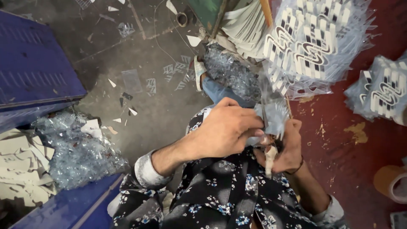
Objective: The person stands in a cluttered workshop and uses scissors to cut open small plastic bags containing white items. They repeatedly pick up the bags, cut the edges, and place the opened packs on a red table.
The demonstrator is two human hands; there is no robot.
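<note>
My left hand [224, 131] and my right hand [288, 148] meet close in front of my chest at the edge of a red table [339, 140]. Both pinch a small clear plastic sleeve [273, 116] with a pale card strip [270, 159] hanging below it. The left hand's fingers curl over the sleeve's left side. My right hand grips it from underneath, with a dark band on the wrist. What sits inside the sleeve is hidden by my fingers.
A heap of bagged black-and-white patterned items [309, 46] lies on the red table, with another pile [381, 91] at the right. A tape roll [392, 182] sits at the right edge. Blue crates [34, 63], clear plastic scraps [76, 152] and cardboard pieces [19, 165] cover the floor at left.
</note>
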